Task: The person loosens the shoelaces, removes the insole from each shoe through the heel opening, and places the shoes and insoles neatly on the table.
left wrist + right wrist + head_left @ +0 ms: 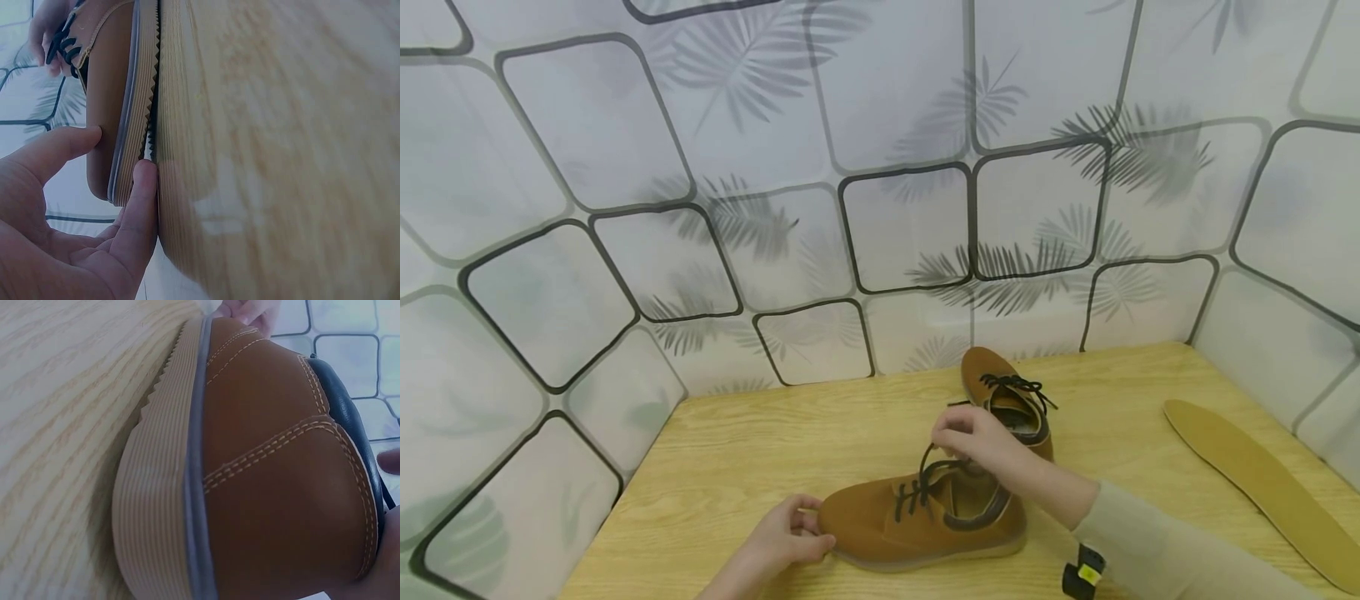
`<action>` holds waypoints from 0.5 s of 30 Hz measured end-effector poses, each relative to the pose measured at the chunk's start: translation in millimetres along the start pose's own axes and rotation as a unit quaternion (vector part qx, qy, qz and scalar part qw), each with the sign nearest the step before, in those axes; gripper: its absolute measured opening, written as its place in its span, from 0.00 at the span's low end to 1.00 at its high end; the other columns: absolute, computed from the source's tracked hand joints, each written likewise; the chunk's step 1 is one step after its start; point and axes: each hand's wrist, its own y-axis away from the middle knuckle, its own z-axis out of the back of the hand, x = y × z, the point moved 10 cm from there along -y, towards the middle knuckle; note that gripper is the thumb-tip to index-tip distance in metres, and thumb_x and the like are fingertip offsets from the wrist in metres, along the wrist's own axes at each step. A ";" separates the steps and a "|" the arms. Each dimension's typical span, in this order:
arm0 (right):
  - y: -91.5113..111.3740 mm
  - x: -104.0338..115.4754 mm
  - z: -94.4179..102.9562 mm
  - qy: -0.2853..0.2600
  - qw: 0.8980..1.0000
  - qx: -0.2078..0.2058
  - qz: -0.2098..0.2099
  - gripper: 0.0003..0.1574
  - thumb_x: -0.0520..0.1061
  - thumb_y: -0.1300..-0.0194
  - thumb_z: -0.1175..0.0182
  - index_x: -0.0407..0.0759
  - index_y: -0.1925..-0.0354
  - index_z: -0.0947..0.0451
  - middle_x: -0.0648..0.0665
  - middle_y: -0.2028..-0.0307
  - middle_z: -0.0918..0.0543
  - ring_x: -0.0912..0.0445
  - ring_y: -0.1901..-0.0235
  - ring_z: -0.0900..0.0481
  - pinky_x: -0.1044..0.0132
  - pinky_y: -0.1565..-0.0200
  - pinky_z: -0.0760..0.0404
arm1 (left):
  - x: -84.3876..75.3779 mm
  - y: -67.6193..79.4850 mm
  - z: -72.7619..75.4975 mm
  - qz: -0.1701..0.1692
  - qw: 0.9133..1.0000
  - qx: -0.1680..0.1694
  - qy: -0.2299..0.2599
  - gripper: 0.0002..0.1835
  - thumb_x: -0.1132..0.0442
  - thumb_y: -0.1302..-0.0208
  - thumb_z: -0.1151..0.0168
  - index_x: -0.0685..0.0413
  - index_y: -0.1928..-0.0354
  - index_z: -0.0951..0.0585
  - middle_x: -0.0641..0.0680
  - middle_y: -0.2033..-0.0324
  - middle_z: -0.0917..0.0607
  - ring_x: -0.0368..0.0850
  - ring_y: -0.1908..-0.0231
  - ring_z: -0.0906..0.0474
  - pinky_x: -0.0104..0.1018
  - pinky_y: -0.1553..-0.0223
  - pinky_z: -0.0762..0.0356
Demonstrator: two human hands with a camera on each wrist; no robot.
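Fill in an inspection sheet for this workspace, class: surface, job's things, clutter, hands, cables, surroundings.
Surface: light wood-grain table.
Job's things: brown near shoe, sole down, its dark lace partly raised; matching far shoe behind it.
Clutter: tan insole-shaped piece at the table's right, apart from both shoes.
Hands: left hand grips the near shoe's toe; right hand pinches the lace.
Cables: nothing seen.
Surroundings: pale backdrop with rounded outlines and grey leaves.

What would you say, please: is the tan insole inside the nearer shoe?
No, the insole lies on the table, apart from the nearer shoe.
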 end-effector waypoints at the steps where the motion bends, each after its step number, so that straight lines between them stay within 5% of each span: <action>1: -0.5 0.3 -0.4 0.010 1.000 0.001 0.003 0.13 0.42 0.25 0.38 0.31 0.62 0.19 0.51 0.70 0.22 0.59 0.69 0.25 0.67 0.65 0.23 | 0.2 -0.3 0.0 0.001 1.000 -0.001 0.000 0.33 0.69 0.35 0.31 0.75 0.33 0.33 0.58 0.56 0.14 0.42 0.61 0.16 0.37 0.55 0.12; 6: -1.9 1.7 -1.6 0.040 0.999 0.001 0.013 0.07 0.41 0.28 0.32 0.37 0.61 0.14 0.46 0.61 0.14 0.54 0.59 0.17 0.66 0.55 0.15 | -1.0 0.7 -0.1 0.004 1.000 -0.005 -0.004 0.33 0.69 0.36 0.30 0.75 0.33 0.32 0.58 0.56 0.14 0.43 0.60 0.16 0.38 0.54 0.12; 15: -2.2 0.2 -1.6 0.039 0.999 0.001 0.012 0.08 0.42 0.28 0.31 0.37 0.61 0.14 0.45 0.61 0.14 0.57 0.60 0.17 0.68 0.55 0.14 | -1.0 2.2 0.0 0.007 1.000 -0.004 0.000 0.33 0.68 0.36 0.29 0.75 0.33 0.32 0.57 0.57 0.15 0.44 0.60 0.17 0.38 0.54 0.12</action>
